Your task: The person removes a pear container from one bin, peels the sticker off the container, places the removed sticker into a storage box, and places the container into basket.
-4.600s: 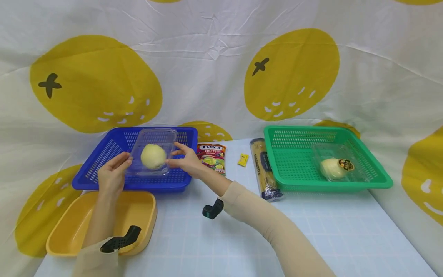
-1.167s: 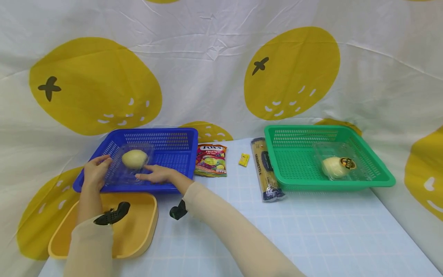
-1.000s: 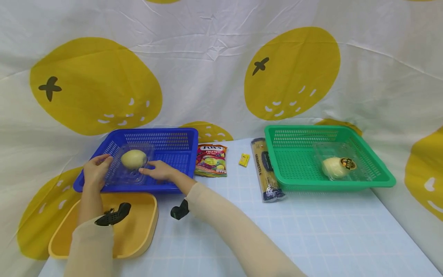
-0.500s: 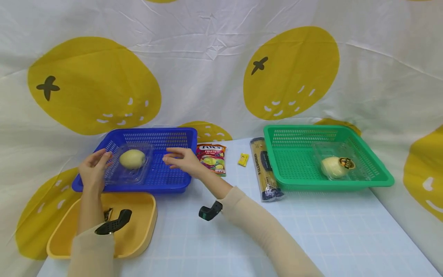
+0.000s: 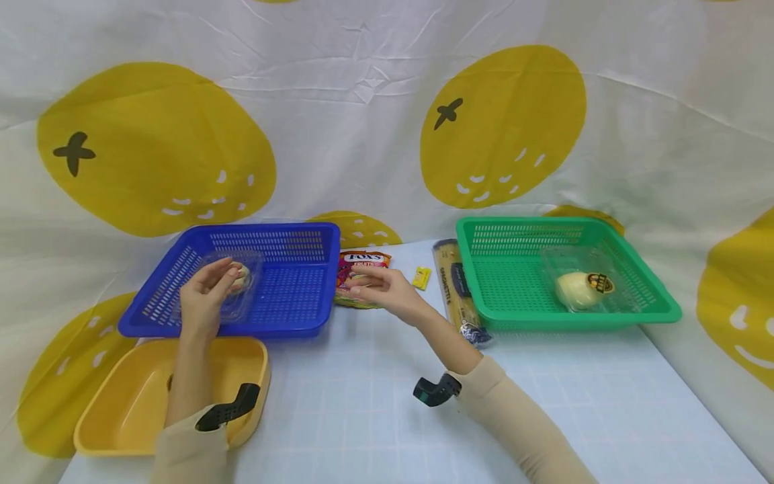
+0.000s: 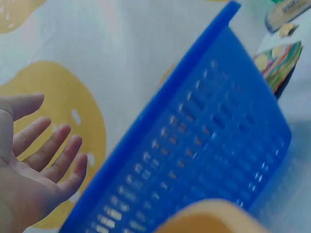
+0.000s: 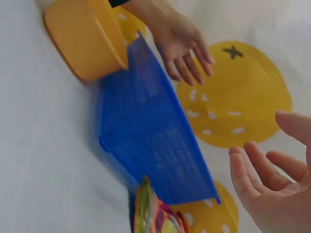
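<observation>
Two bare hands at a blue basket (image 5: 290,289), in whose left part rests a clear plastic box (image 5: 238,308) with a pale round item (image 5: 240,282) inside. The step in hand appears to be clearing the hands from the basket. It is best done by raising each hand above the basket's rim before any sideways travel, with the fingers kept loose, so that neither rim nor box is caught and the box is left undisturbed within the basket's walls. The left grip (image 5: 205,296) is relaxed, its fingers parted and gently bent, with nothing between them; the right wrist view shows it above the basket's rim. The right grip (image 5: 390,292) is likewise slack and bare, outside the basket on its right, overlapping the candy packet (image 5: 363,258) in the head view. The box lies behind and, it seems, below the left grip, whose fingers hide part of it; the exact gap cannot be judged. From the right grip it is well apart, across the basket's right wall. A yellow tub (image 5: 136,403) stands just in front of the basket.
</observation>
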{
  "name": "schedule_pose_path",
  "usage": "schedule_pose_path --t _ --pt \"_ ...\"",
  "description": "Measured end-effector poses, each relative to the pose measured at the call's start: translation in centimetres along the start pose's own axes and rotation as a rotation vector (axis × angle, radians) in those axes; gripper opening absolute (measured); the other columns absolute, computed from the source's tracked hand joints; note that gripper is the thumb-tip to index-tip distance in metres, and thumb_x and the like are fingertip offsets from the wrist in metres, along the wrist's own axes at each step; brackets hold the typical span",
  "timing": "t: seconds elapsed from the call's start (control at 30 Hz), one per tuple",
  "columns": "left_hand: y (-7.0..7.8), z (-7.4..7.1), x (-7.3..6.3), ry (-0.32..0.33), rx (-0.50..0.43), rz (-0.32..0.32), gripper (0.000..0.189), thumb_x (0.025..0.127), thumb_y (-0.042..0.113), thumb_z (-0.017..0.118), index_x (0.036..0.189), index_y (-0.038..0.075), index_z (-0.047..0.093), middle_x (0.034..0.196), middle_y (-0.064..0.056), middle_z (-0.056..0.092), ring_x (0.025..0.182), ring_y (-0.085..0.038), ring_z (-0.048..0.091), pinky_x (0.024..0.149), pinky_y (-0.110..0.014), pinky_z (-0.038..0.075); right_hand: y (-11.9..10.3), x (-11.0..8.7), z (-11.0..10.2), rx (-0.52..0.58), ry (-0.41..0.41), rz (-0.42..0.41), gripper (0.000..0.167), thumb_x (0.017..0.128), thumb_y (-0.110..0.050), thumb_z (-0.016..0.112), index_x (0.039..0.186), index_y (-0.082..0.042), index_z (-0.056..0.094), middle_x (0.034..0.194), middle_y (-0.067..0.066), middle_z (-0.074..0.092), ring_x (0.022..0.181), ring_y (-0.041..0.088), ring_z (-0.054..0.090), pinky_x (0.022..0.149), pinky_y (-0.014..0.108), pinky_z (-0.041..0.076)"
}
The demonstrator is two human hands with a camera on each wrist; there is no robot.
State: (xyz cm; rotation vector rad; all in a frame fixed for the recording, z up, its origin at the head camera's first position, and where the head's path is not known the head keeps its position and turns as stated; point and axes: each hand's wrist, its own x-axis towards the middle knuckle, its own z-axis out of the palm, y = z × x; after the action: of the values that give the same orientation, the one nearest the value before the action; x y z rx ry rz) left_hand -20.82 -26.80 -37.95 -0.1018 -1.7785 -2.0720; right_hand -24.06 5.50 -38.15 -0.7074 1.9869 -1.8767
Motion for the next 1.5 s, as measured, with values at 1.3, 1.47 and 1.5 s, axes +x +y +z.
schedule_pose_path --t 1.3,1.47,1.5 --pt "-5.1 20.5 -3.0 -0.491 -0.031 -0.046 0.036 0.086 -0.001 0.064 0.120 -0.009 0.055 0.115 -0.031 0.058 0.106 -0.027 0.060 0.089 -0.026 0.049 0.9 -18.8 -21.1 0.145 0.536 -0.089 0.049 0.092 -0.001 0.056 0.139 -0.006 0.042 0.109 0.001 0.066 0.094 0.012 0.066 0.082 0.024 0.052" --pt "-6.0 23.7 -3.9 -0.537 -0.065 -0.063 0.038 0.085 -0.003 0.064 0.121 -0.011 0.054 0.114 -0.031 0.058 0.106 -0.032 0.059 0.090 -0.028 0.049 0.9 -19.5 -23.7 0.240 0.627 -0.069 0.058 0.090 -0.001 0.059 0.143 -0.005 0.036 0.106 0.002 0.064 0.090 0.015 0.068 0.080 0.025 0.053" --pt "-6.2 24.3 -4.1 -0.548 -0.064 -0.059 0.038 0.085 -0.003 0.064 0.121 -0.012 0.053 0.114 -0.031 0.058 0.106 -0.034 0.058 0.091 -0.030 0.049 0.9 -19.7 -24.2 0.252 0.645 -0.062 0.059 0.089 -0.001 0.060 0.143 -0.004 0.035 0.105 0.002 0.063 0.089 0.015 0.068 0.080 0.026 0.053"
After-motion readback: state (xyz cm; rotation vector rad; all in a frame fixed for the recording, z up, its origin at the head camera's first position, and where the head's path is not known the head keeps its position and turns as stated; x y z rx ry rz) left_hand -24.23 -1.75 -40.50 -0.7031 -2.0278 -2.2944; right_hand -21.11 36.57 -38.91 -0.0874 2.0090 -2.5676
